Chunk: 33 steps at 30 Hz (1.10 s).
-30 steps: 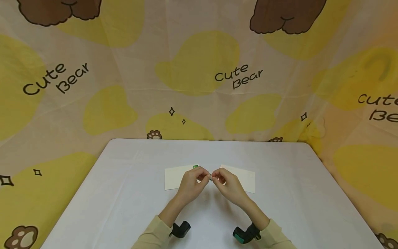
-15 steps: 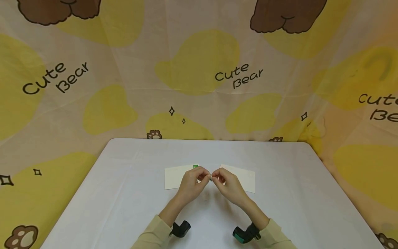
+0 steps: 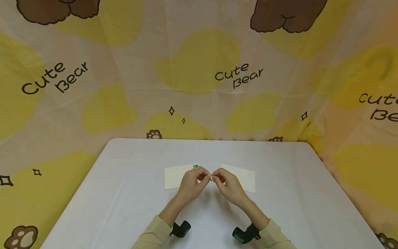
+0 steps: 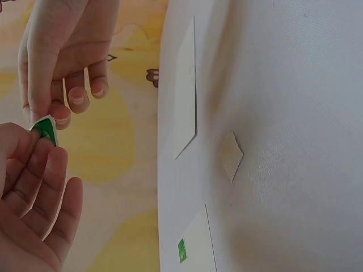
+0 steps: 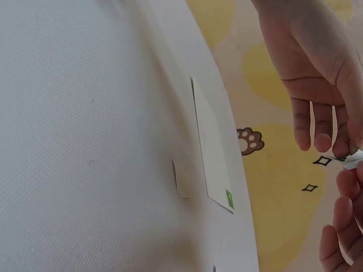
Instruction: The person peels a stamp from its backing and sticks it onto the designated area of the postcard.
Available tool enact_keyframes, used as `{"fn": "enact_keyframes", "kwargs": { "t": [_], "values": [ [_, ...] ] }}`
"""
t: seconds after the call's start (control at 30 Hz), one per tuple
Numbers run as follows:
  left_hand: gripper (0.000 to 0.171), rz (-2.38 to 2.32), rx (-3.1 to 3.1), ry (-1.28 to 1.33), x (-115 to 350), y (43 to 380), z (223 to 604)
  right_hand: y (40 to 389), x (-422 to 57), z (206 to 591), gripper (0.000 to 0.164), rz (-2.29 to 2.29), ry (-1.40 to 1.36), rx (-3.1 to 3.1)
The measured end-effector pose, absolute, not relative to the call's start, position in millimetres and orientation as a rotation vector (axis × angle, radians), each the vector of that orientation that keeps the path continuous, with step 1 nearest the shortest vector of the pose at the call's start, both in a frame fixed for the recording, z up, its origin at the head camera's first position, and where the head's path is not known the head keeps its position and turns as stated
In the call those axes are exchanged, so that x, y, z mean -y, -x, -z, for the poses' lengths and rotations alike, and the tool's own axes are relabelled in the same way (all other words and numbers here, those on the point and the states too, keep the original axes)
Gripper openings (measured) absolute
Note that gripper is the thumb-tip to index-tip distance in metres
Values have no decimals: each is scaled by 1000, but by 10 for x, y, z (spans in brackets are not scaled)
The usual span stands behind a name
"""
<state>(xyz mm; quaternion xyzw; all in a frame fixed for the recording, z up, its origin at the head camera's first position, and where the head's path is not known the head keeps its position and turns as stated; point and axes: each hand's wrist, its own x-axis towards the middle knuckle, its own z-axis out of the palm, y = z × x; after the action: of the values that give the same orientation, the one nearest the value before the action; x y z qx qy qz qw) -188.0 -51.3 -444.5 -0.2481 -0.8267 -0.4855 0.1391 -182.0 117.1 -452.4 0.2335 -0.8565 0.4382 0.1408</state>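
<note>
Both hands meet fingertip to fingertip above the table in the head view. My left hand pinches a small green postage stamp with a white jagged edge, plainest in the left wrist view. The thumb and forefinger of my right hand pinch its other edge; a whitish part of it shows in the right wrist view. Behind the left hand lies a cream envelope-like paper bearing a green stamp at its far right corner. A similar plain paper lies behind the right hand, partly covered.
A small pale square of paper lies on the white tabletop below the hands. Black camera mounts sit at both wrists. A patterned cloth hangs behind the table's far edge.
Both hands stay in almost the same place. The small piece between the fingertips shows slightly more white now. Papers on the table have not moved.
</note>
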Motion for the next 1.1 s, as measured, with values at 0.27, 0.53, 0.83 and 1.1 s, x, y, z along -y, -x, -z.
{"fn": "enact_keyframes", "kwargs": {
  "t": [0.27, 0.53, 0.83, 1.1],
  "values": [
    [9, 1402, 2391, 728, 524, 1870, 4441, 1824, -1173, 4525, 12, -1252, -685, 2487],
    [11, 1405, 2379, 731, 537, 1869, 4469, 1838, -1178, 4546, 12, -1224, -703, 2477],
    [13, 1403, 2390, 704, 563, 1852, 4460, 1831, -1204, 4522, 6, -1213, -692, 2450],
    [14, 1401, 2395, 705, 600, 1855, 4469, 1843, -1245, 4529, 8, -1222, -649, 2477]
  ]
}}
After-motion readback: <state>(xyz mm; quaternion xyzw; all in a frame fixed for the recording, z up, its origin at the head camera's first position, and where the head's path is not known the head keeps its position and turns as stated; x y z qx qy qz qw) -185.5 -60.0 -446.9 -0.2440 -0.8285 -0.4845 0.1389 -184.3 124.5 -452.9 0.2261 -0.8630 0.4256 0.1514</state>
